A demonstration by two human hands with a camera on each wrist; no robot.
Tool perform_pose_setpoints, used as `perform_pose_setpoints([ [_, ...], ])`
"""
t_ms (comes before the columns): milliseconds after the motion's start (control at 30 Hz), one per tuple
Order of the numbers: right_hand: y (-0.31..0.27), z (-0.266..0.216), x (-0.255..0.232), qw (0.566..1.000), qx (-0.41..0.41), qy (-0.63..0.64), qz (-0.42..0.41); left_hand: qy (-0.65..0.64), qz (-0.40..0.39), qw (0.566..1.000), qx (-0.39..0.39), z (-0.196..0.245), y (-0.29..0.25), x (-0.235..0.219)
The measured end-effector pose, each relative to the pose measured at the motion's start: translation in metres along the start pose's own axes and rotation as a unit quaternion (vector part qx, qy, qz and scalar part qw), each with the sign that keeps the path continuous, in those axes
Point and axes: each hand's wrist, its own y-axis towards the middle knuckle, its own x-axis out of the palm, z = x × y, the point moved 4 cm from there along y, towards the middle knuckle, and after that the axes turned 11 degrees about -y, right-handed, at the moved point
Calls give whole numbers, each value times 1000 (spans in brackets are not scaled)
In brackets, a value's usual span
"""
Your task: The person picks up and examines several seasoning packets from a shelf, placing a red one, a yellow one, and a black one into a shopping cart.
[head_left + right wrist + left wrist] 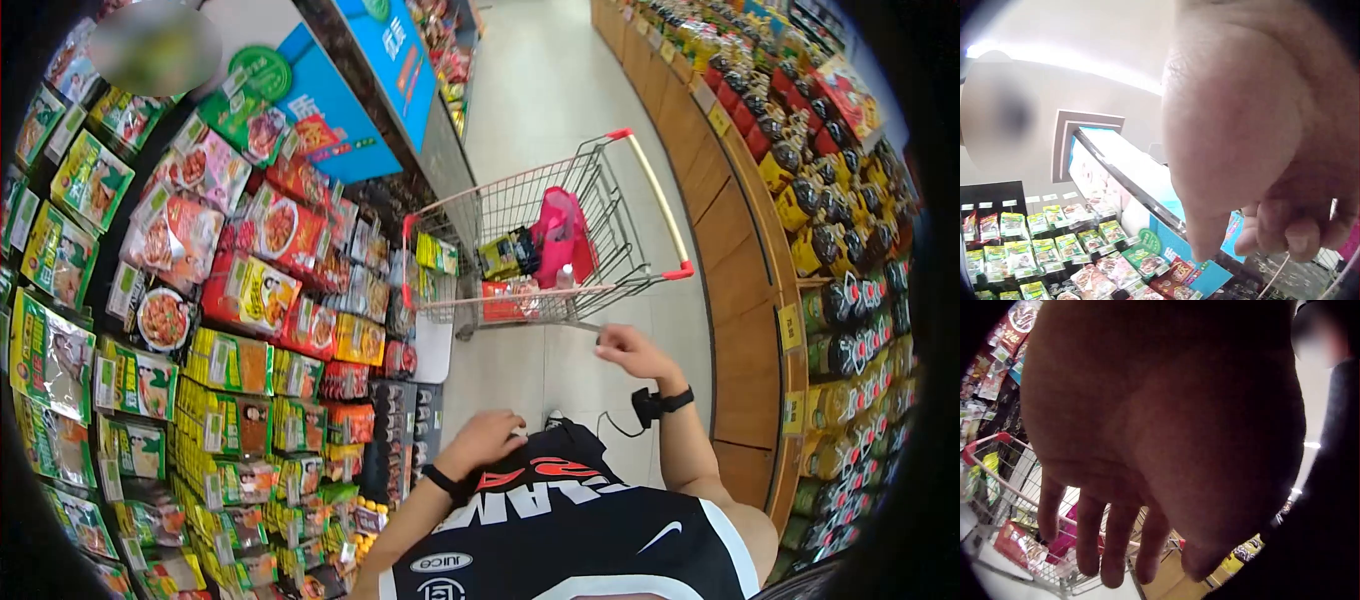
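Observation:
My left hand (490, 438) is held low in front of the body with its fingers loosely extended and nothing in them; the left wrist view shows the palm side of that hand (1116, 456). My right hand (635, 355) hangs near the cart's lower side, its fingers loosely bent around nothing, as the right wrist view of the hand (1254, 137) also shows. The shopping cart (655, 200) stands sideways ahead, its handle at the right. Inside lie a pink bag (560, 240), a dark and yellow packet (500, 257), a red packet (505, 300) and a bottle (565, 278).
Shelves of packaged food (240, 360) line the left side, with a blue-panelled pillar (395, 60) beyond them. A wooden display (735, 230) carrying bottles (835, 350) runs along the right. Tiled floor (530, 80) extends between them past the cart.

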Motion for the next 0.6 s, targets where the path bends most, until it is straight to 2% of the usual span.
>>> perform_pose_setpoints([
  [100, -10, 25, -11, 992, 105, 54, 38, -20, 6, 999, -29, -37, 12, -26],
  [200, -8, 27, -16, 981, 149, 98, 70, -60, 46, 996, -56, -101, 36, -61],
  [300, 4, 22, -18, 973, 175, 108, 103, -155, 120, 969, -152, -184, 71, -102],
  [367, 18, 16, -18, 972, 171, 96, 132, -178, 185, 953, -163, -269, 100, -116],
  [433, 27, 9, -10, 964, 199, 81, 159, -109, 181, 962, -172, -356, 132, -130],
  [500, 44, 2, -7, 952, 243, 52, 179, -45, 180, 949, -253, -411, 145, -133],
  [533, 57, -1, -5, 948, 249, 68, 188, -10, 183, 940, -289, -427, 157, -147],
  [600, 69, -8, 11, 934, 280, 105, 196, -51, 152, 930, -330, -450, 172, -164],
])
